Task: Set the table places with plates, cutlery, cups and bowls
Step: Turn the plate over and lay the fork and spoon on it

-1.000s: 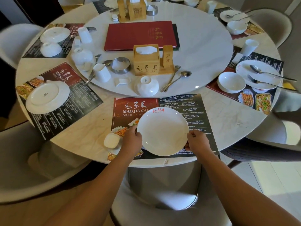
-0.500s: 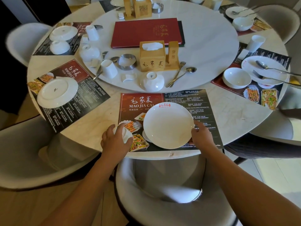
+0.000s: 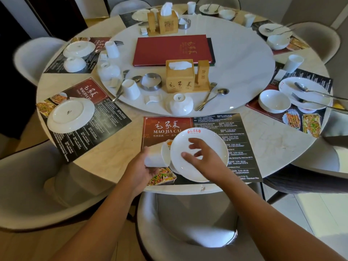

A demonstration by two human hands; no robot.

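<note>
1. We count two hands over the nearest placemat (image 3: 235, 140), which lies on the marble table (image 3: 105, 162).
2. The left hand (image 3: 145, 166) grips one white cup (image 3: 156, 157), fingers curled round its wall. The cup is tipped on its side above the mat's left part, with its mouth towards the plate. We cannot tell whether the two touch.
3. The right hand (image 3: 205, 157) hovers over the one near plate (image 3: 212, 142). Its fingers are spread and loose and hold nothing. We cannot tell whether any fingertip meets the china.
4. That plate lies face up on the mat, with one red logo at its far rim.
5. Just beyond, the turntable (image 3: 235, 72) carries:
   - one upturned bowl (image 3: 178, 104);
   - one fork (image 3: 211, 91) and one spoon (image 3: 216, 96), side by side;
   - one upright spare cup (image 3: 130, 89).
6. The turntable also holds two wooden tissue boxes: a near box (image 3: 179, 80) and a far box (image 3: 167, 23). With them is one red menu folder (image 3: 173, 49).
7. The left place has one upturned plate (image 3: 70, 114).
8. The right place has one served plate (image 3: 305, 93) bearing two pieces of cutlery. One open bowl (image 3: 274, 100) sits just beside it.
</note>
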